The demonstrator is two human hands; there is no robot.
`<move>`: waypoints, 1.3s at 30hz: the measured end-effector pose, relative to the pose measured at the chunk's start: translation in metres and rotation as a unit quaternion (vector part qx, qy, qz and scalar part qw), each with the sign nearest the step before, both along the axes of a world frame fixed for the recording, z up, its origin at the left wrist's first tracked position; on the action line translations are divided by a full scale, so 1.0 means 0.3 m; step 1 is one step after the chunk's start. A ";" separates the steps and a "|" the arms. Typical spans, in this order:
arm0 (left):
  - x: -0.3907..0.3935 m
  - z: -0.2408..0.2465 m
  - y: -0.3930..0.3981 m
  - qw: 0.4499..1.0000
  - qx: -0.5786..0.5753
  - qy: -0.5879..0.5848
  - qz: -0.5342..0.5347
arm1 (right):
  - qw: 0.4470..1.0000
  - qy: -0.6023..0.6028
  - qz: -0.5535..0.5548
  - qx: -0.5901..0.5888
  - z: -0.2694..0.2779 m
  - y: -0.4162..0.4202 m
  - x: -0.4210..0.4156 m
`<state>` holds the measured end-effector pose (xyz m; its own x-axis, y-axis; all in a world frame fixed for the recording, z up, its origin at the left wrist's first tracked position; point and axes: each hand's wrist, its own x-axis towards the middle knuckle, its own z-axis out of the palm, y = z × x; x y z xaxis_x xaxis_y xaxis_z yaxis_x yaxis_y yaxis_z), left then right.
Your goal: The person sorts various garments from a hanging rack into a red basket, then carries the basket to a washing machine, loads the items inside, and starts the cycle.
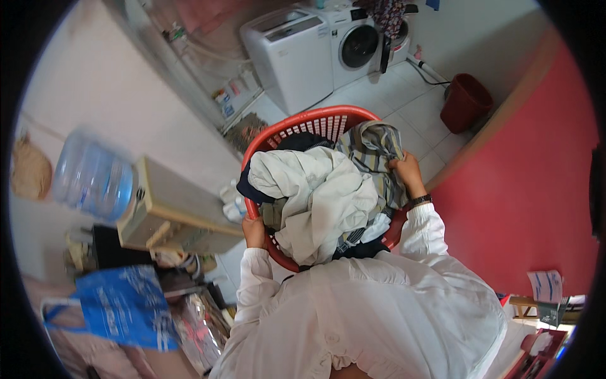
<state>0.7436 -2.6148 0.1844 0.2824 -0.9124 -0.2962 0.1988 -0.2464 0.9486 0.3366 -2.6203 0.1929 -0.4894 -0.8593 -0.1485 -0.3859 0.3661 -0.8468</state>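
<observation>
A red plastic laundry basket (303, 117) heaped with clothes is held in front of my body. My left hand (254, 232) grips its rim on the left side. On the right side my right hand (406, 173) is closed over the edge, with a striped garment (374, 147) draped there under the fingers; the rim below is hidden by cloth. A crumpled off-white garment (322, 189) covers the middle of the load. Dark clothes (303, 141) show behind it, and a small white cloth (377, 228) lies near my right forearm.
Ahead stand a top-loading washing machine (293, 61) and a front-loading washer (358, 46). A dark red bin (466, 103) is on the tiled floor, beside a red panel (516, 189) at right. Leftward are a water dispenser (184, 208) with its bottle (94, 175) and a blue bag (125, 303).
</observation>
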 end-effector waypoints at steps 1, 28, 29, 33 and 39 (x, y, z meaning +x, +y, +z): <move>-0.005 -0.026 -0.108 0.996 -0.009 -0.085 -0.027 | 1.000 0.007 -0.011 0.002 0.004 -0.063 -0.004; -0.905 -0.466 -1.450 0.866 -0.022 -0.092 -0.490 | 0.900 -0.047 -0.433 -0.012 -0.557 -0.303 -0.458; -0.935 -0.472 -1.466 0.864 -0.035 -0.074 -0.497 | 0.896 -0.023 -0.443 -0.004 -0.538 -0.310 -0.454; -0.978 -0.525 -1.523 0.858 -0.020 -0.125 -0.498 | 0.890 0.040 -0.451 0.055 -0.657 -0.301 -0.569; -0.846 -0.474 -1.424 0.873 0.022 -0.047 -0.485 | 0.908 -0.077 -0.409 0.050 -0.447 -0.346 -0.427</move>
